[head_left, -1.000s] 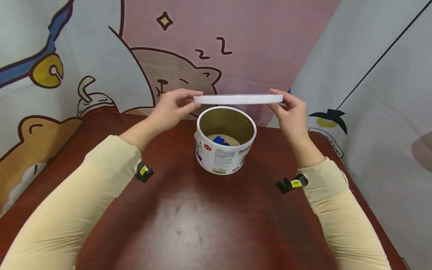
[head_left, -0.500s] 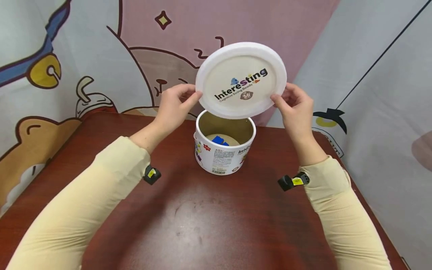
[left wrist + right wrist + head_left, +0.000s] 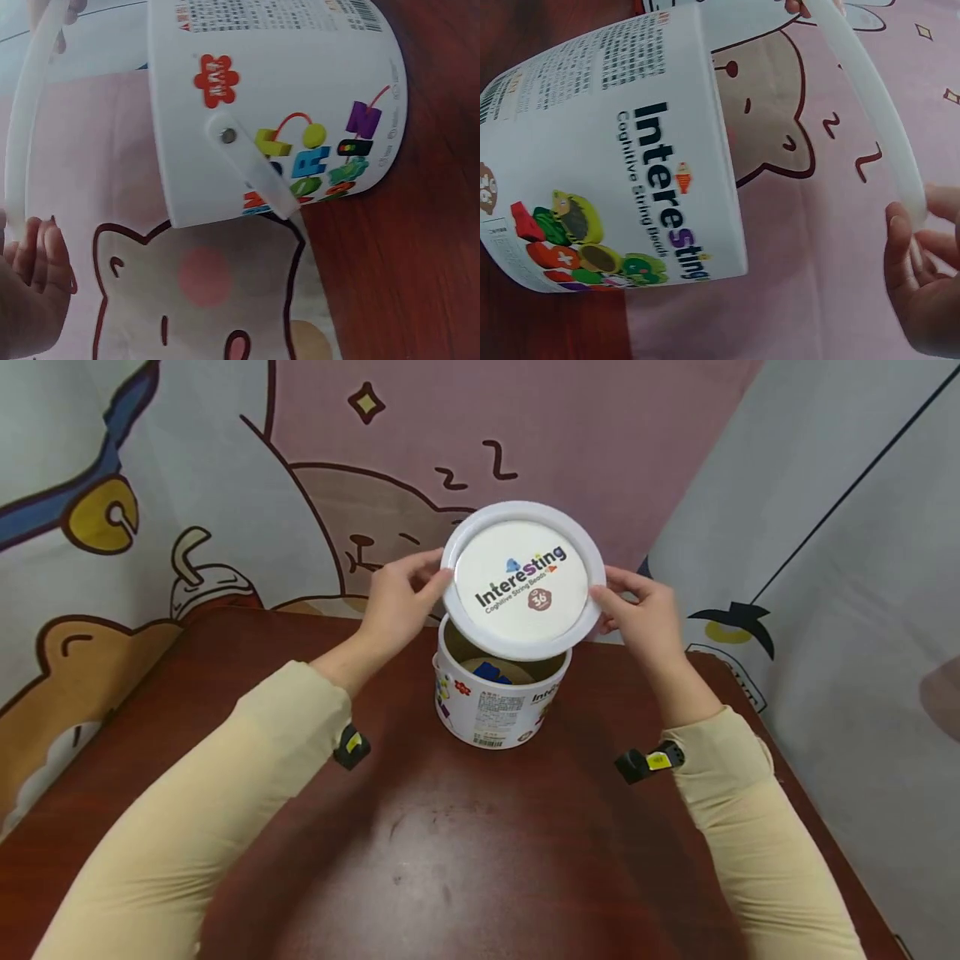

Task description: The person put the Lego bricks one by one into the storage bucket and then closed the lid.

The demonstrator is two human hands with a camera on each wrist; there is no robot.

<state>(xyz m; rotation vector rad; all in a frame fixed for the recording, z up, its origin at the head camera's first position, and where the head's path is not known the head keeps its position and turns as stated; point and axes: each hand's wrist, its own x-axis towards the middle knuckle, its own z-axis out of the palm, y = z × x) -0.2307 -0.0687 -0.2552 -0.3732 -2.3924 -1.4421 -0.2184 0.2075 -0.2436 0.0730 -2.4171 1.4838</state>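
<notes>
A round white lid point(image 3: 522, 581) printed "Interesting Cognitive String Beads" hangs tilted above the bucket, its printed face toward the head camera. My left hand point(image 3: 401, 602) pinches its left edge between thumb and fingers. On the opposite edge, my right hand point(image 3: 641, 618) holds it the same way. Below stands the white bucket point(image 3: 498, 718), upright and uncovered, with a blue piece point(image 3: 491, 672) visible inside. Both wrist views show a gap between lid and bucket rim. A white handle point(image 3: 255, 169) hangs on the bucket's side in the left wrist view.
The bucket stands toward the back of a dark red-brown table point(image 3: 450, 860). Behind the table hangs a cartoon-printed cloth point(image 3: 585, 435), with a grey-white cloth point(image 3: 840, 568) at the right. Black wrist cameras point(image 3: 648, 762) sit on both sleeves.
The lid was edge-on above the bucket, then tipped up with its printed face showing. It has since come lower and flatter, covering part of the opening. Both hands kept hold; the bucket stayed put.
</notes>
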